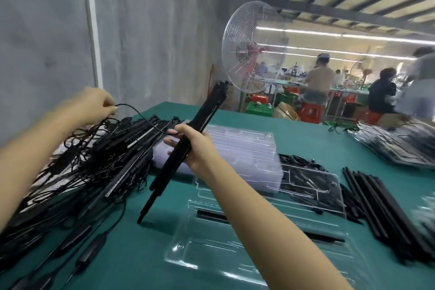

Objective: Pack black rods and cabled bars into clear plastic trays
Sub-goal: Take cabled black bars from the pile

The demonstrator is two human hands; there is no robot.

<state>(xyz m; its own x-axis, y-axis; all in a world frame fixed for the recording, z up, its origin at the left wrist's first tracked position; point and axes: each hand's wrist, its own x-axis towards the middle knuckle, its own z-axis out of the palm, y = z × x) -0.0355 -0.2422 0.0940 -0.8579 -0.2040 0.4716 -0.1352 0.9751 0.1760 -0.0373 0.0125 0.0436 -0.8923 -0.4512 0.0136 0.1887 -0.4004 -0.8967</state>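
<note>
1. Your left hand (91,103) is raised over the left side of the desk (306,134). Its fingers are closed in a pinch on a thin black cable (128,104).
2. Your right hand (195,146) is curled around a bundle of black rods (206,112). The bundle is tilted, with its top leaning away from you. Its lower tip touches the desk, and a shorter end hangs just above the surface.
3. The cable runs in an arc from the left hand towards the right hand, so the two hands are joined by it.
4. There is bare green surface around the lower tip of the bundle and beyond the stack of clear trays (247,146), up to the far edge of the desk.
5. The pile of cabled bars (98,155) fills the left side, below and just beside your left hand.
6. An open clear tray (211,247) lies under your right forearm. A black rod (209,214) is in it, partly hidden by the arm.
7. To the right lies a second clear tray (339,195) with black parts. I cannot tell if they are inside or beneath it. Loose black rods (381,207) lie further right.
8. A grey wall (141,30) closes the left. A wire fan (251,49) stands behind the far edge, and people sit at benches in the room behind.
</note>
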